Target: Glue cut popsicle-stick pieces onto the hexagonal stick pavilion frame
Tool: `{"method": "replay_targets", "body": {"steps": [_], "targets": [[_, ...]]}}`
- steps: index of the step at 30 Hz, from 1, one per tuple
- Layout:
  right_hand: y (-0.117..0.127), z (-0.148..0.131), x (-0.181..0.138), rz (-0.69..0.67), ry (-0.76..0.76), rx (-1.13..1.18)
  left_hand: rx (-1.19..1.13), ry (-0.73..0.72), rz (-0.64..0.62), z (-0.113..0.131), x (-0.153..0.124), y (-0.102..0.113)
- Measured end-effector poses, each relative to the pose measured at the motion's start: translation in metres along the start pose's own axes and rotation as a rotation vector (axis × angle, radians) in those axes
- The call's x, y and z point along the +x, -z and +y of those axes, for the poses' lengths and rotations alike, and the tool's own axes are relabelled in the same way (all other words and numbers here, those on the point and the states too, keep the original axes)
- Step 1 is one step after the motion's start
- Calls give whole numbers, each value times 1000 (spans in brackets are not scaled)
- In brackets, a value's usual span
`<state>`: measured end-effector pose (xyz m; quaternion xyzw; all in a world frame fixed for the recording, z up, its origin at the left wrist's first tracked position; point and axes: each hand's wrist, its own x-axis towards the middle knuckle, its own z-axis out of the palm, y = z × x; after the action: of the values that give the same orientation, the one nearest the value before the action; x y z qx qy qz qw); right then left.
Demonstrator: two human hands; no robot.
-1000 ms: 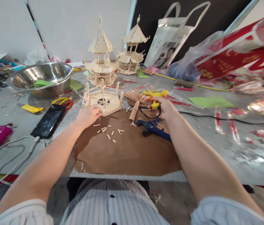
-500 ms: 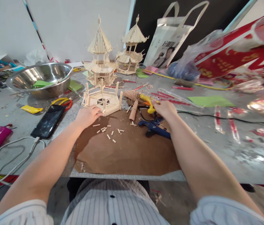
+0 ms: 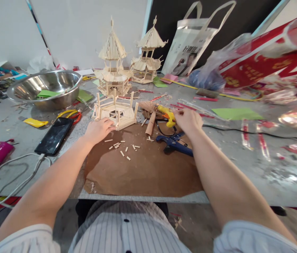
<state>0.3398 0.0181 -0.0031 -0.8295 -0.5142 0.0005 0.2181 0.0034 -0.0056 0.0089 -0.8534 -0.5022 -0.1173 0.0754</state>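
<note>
Yellow glue gun (image 3: pixel 167 116) just right of frame centre on the table (image 3: pixel 243 147), long axis slanting toward upper left. Right hand (image 3: pixel 189 120) touching its right end, fingers curled, grip unclear. Left hand (image 3: pixel 98 129) resting loosely spread against hexagonal stick base (image 3: pixel 116 111), farther off.

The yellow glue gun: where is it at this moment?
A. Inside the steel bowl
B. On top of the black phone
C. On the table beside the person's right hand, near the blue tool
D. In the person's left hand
C: the yellow glue gun lies on the table right beside the right hand, just above the blue tool; the left hand rests at the small stick frame.
</note>
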Motion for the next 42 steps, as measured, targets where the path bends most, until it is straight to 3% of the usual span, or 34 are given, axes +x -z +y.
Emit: {"method": "replay_targets", "body": {"steps": [24, 29, 33, 35, 39, 42], "targets": [[1, -12, -9, 19, 107, 0, 27, -1, -49, 0, 0, 1], [1, -22, -18, 23, 235, 50, 82, -43, -43, 1, -4, 16], [1, -44, -32, -87, 430, 72, 57, -13, 51, 1, -7, 27], [0, -58, -38, -167, 507, 82, 45, -34, -35, 0, -7, 28], [-11, -79, -36, -265, 615, 88, 56, -50, -326, -3, -5, 20], [-24, -87, -27, -317, 664, 105, 37, -63, -346, -4, -5, 10]]}}
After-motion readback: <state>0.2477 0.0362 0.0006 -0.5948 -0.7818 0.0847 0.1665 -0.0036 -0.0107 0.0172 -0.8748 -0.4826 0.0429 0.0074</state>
